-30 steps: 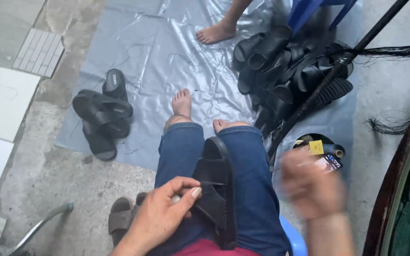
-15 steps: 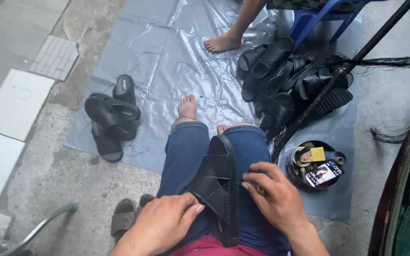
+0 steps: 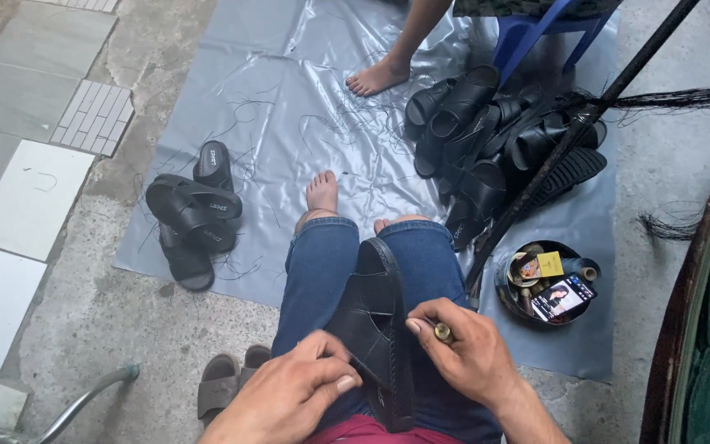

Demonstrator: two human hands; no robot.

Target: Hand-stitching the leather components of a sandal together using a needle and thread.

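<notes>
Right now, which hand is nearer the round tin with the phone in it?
Right. The right hand rests on the black sandal on the lap, on the side toward the round tin on the grey sheet. The left hand sits across the sandal, farther away.

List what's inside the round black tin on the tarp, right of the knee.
The tin holds a phone with a lit screen, a small yellow box, another small packet and a thread spool. They cover the bottom, so anything beneath is hidden.
</notes>
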